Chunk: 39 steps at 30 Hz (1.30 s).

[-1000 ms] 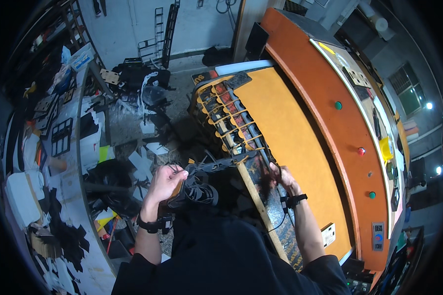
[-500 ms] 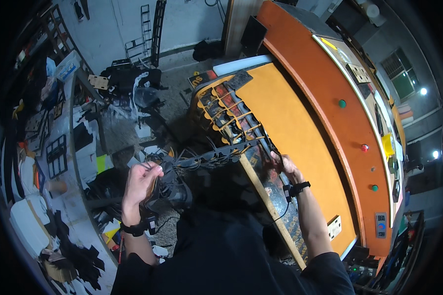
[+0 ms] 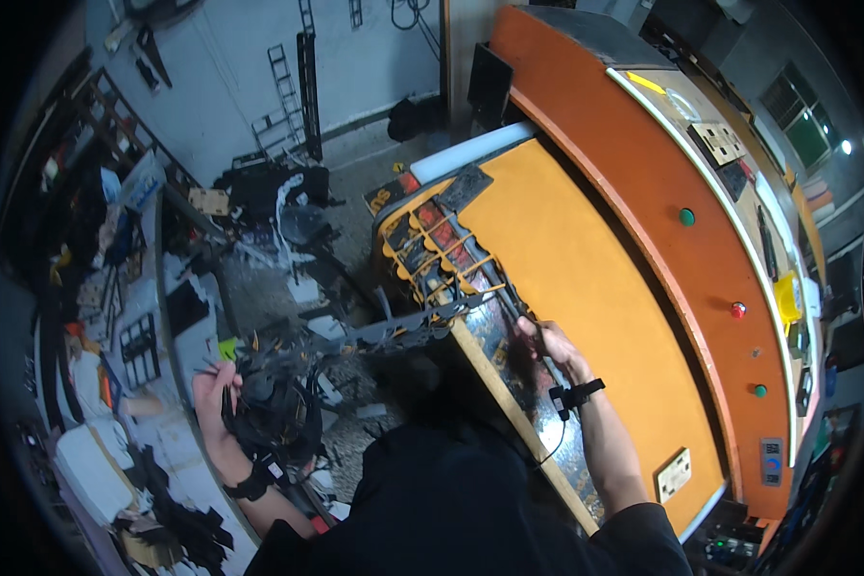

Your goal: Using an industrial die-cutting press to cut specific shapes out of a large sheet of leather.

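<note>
A ladder-like web of cut sheet (image 3: 394, 331), black with yellow edges, stretches from the yellow press table toward the left. Its far part lies over the table's dark, worn front strip. My right hand (image 3: 555, 348) is closed on the web's long black edge at the table. Out to the left, my left hand (image 3: 217, 389) pinches the ends of thin dark strips hanging from the web. Below the strips, beside the left hand, is a dark tangled bundle (image 3: 280, 413). Both wrists wear black bands.
An orange press beam (image 3: 624, 173) with green and red buttons rises behind the yellow table (image 3: 586, 259). A wooden batten (image 3: 509, 408) runs along the table's front. A cluttered bench (image 3: 168, 384) stands at left. Dark scraps (image 3: 302, 226) litter the floor.
My left hand has moved left and down, drawing the strips and the web's free end out that way. My right hand stays on the web's edge. The view has shifted slightly.
</note>
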Available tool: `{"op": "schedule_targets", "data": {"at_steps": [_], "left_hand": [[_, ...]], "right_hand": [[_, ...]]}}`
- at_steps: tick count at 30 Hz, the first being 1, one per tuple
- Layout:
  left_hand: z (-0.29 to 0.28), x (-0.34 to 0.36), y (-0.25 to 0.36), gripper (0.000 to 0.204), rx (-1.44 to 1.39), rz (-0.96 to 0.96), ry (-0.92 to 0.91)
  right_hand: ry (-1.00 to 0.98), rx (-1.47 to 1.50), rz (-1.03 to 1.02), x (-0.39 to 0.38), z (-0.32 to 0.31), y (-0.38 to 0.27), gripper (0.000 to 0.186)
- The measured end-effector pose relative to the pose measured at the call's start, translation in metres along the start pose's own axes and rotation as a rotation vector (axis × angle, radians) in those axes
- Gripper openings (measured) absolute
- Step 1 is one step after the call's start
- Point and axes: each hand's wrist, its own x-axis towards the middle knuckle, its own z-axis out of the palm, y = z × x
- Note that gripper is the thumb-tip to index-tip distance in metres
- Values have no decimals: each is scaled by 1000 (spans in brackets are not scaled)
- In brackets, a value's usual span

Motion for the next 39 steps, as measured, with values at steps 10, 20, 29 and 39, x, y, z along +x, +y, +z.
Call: {"op": "schedule_targets", "data": {"at_steps": [10, 20, 29, 39], "left_hand": [[-28, 22, 76, 17, -280, 53, 401], [-19, 77, 103, 17, -172, -47, 455], [-52, 161, 79, 17, -232, -24, 444], [-97, 195, 77, 28, -347, -65, 581]], "right_hand": [[-15, -15, 71, -17, -11, -25, 62], [-45, -65, 108, 25, 19, -62, 82], [-6, 175, 33, 43, 39, -55, 58], [-70, 174, 137, 71, 55, -86, 74]]}}
